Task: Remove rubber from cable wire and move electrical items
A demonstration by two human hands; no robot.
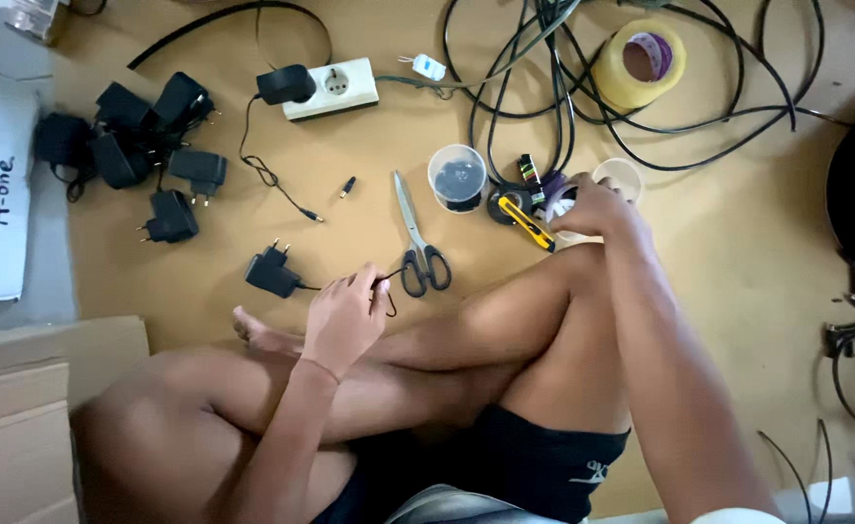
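The thin black adapter cable (381,287) is lying on the floor (738,252) at about 12 o'clock from the person's crossed legs, running from the single black power adapter (272,273) at 10 o'clock. The left hand (345,315) is closing its fingertips on the free end of this cable in a tight pinch, the rest of the hand curled. The scissors (418,243) are lying just beside that hand, at its 1 o'clock, blades shut.

The right hand (590,206) is reaching out to 2 o'clock, fingers loosely bent over a cluster of small items; whether it is actually gripping one cannot be told. A yellow utility knife (527,223) is lying just beside it, with a small clear cup (457,178) holding dark contents at its 9 o'clock.

Judgement: the cable end is best kept pinched close to its tip and lightly taut, so it is not slipping while the other hand is fetching a tool.

Further out, a heap of black adapters (136,146) is sitting at 10 o'clock, a white socket strip (335,87) at 11 o'clock, and a roll of yellow tape (641,63) among tangled cables at 1 o'clock.
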